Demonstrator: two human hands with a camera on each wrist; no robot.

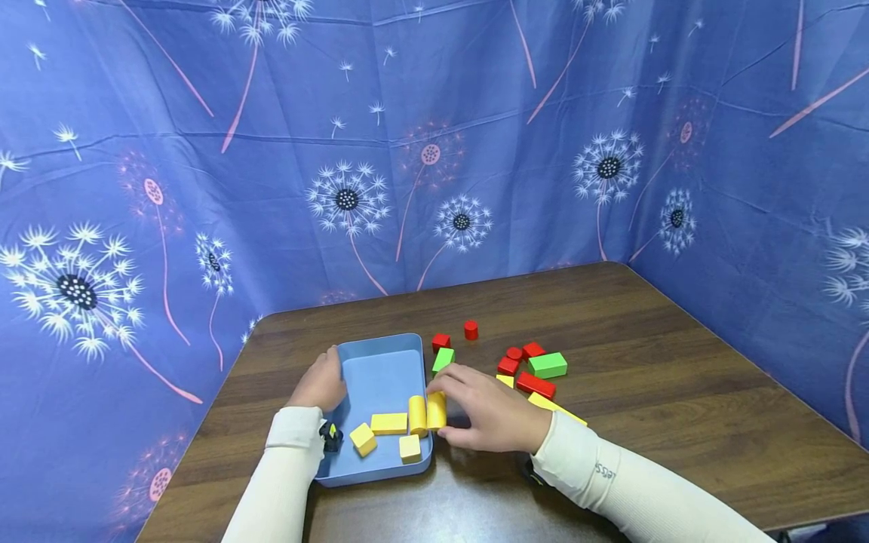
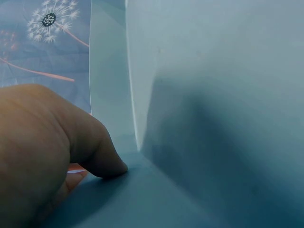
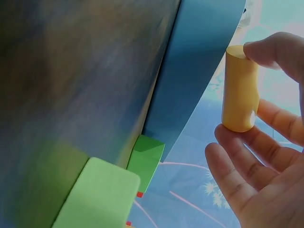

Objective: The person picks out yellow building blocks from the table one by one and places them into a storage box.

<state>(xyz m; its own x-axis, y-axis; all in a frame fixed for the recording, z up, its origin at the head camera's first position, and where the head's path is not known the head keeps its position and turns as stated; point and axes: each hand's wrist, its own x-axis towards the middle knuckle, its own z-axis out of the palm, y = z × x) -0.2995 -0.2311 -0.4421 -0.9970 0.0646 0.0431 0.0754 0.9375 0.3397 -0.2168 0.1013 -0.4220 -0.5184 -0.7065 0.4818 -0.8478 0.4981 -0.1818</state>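
A shallow blue tray (image 1: 376, 369) lies on the table. My left hand (image 1: 320, 383) grips its left wall, the thumb (image 2: 102, 152) pressed on the inner side. My right hand (image 1: 485, 411) pinches a yellow cylinder (image 3: 241, 90) by its two ends, between thumb and fingertips. In the head view this cylinder overlaps the tray's right wall. Beside it, inside the tray, is another yellow cylinder (image 1: 417, 416). A yellow rectangular block (image 1: 389, 424) and two yellow cubes, one turned askew (image 1: 363, 440) and one near the front right (image 1: 410, 449), also lie in the tray.
Right of the tray stands a green block (image 1: 443, 360), with a red block (image 1: 441, 342) and red cylinder (image 1: 471, 329) behind. Beyond my right hand lie several red blocks (image 1: 536, 385), a green block (image 1: 548, 366) and a long yellow block (image 1: 557, 409). A blue curtain (image 1: 407, 188) hangs behind.
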